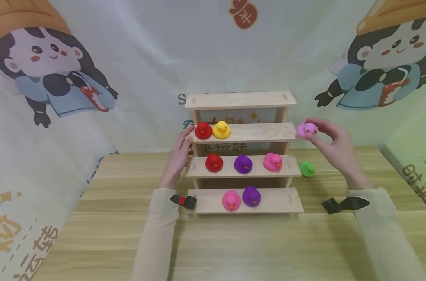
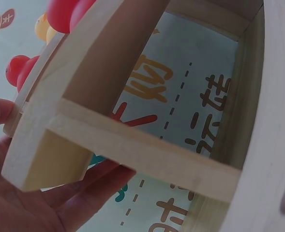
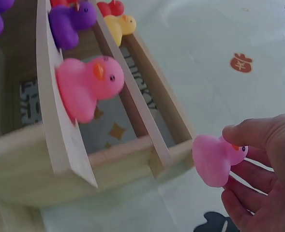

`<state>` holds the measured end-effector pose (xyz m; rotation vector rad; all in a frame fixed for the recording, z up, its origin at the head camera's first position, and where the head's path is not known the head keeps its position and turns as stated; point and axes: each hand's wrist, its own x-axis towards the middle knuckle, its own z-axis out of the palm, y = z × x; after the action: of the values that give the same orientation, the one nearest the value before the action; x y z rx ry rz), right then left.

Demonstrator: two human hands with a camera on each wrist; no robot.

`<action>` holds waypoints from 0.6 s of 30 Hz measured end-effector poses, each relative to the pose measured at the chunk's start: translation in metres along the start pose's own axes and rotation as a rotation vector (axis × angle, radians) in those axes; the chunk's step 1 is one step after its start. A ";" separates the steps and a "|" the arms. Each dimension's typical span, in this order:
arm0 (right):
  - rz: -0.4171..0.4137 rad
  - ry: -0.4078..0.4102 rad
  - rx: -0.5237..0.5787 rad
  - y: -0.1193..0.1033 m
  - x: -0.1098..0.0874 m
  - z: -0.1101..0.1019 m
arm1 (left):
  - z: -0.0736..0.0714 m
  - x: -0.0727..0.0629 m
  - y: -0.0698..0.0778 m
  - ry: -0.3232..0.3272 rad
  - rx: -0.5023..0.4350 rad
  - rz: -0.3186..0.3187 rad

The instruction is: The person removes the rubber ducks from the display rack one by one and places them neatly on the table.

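Note:
My right hand (image 1: 334, 146) pinches a light pink rubber duck (image 1: 307, 129) between thumb and fingers, just off the right end of the second tier from the top. In the right wrist view the same duck (image 3: 213, 160) overlaps the corner of the rack. My left hand (image 1: 176, 158) grips the left side of the wooden tiered shelf (image 1: 258, 132), thumb at the board's end and fingers behind the side piece. Close to that thumb sit a red duck (image 1: 203, 130) and a yellow duck (image 1: 221, 130), side by side on the second tier.
The tier below holds a red duck (image 1: 214, 162), a purple duck (image 1: 243, 164) and a pink duck (image 1: 273, 162). On the lowest board are another pink duck (image 1: 231, 200) and purple duck (image 1: 251, 196). A green duck (image 1: 307, 169) sits right of the shelf; a printed cloth (image 1: 146, 58) hangs behind.

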<state>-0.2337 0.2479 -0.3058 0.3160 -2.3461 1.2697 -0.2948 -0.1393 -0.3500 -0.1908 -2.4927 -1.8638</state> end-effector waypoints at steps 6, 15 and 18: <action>-0.011 0.004 -0.050 0.011 -0.001 -0.019 | 0.001 0.000 0.000 0.015 0.004 -0.001; 0.063 -0.098 -0.168 0.030 -0.002 -0.042 | 0.003 0.002 0.001 0.026 0.003 0.000; 0.077 -0.134 -0.198 0.037 -0.004 -0.045 | 0.003 0.001 0.001 0.030 0.003 0.006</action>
<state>-0.2323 0.3057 -0.3136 0.2556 -2.5960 1.0683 -0.2956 -0.1365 -0.3498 -0.1684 -2.4725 -1.8471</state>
